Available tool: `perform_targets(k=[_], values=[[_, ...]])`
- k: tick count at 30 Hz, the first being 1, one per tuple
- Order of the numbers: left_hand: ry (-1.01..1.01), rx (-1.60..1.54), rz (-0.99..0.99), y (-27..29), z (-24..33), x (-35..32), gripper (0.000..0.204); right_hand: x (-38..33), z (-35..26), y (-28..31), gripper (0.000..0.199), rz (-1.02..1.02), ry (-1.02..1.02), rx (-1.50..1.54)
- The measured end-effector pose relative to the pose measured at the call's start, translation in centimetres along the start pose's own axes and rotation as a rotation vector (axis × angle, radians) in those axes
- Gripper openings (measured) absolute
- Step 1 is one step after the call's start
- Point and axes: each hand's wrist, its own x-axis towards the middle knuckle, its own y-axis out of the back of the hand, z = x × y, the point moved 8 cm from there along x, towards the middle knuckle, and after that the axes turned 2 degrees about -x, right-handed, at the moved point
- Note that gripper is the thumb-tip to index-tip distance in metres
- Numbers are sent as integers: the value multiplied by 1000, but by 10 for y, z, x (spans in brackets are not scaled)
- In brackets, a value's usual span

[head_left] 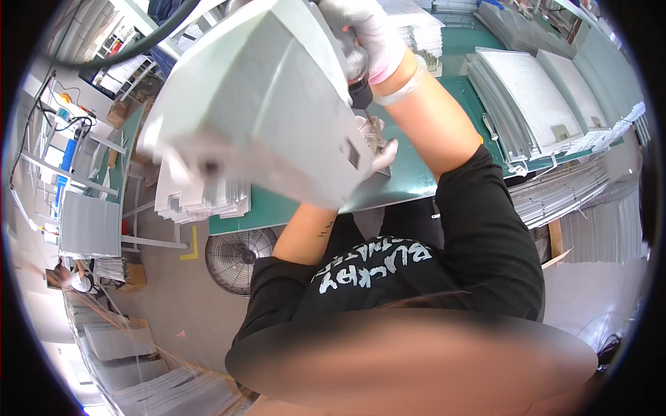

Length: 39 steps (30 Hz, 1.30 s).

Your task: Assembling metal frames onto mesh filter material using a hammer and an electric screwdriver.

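Observation:
My right hand point(378, 41), in a pale glove, is closed around a power screwdriver point(359, 93) with a dark lower end. Its thin shaft points down toward my left hand point(383, 158). Gloved fingers there are curled at a small metal piece point(373, 135) just over the green table, and most of that hand is hidden. A large pale grey casing point(270, 118) fills the near view, slightly blurred, covering part of my left forearm. What supports the casing does not show.
The green table point(423, 177) carries stacks of white perforated panels point(531, 97) at right and more thin white panels point(208, 197) at left. A floor fan point(243, 260) stands below the table edge. A dark cable point(132, 52) curves across the upper left.

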Motion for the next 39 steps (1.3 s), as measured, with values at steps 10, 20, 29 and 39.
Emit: perform_targets(k=[10,20,29,39], values=[[-325,-111,-167,63,18,-102,26,-25,-66,19,21,321,382,-96],[-259,30,-584,36,4,-217,36,-37,-47,24,24,259,266,0],[195,199,-294,-3,-28,-97,25,-54,-24,18,43,364,274,-135],[156,188,-133,16,11,-111,28,-67,25,33,24,300,182,-240]])
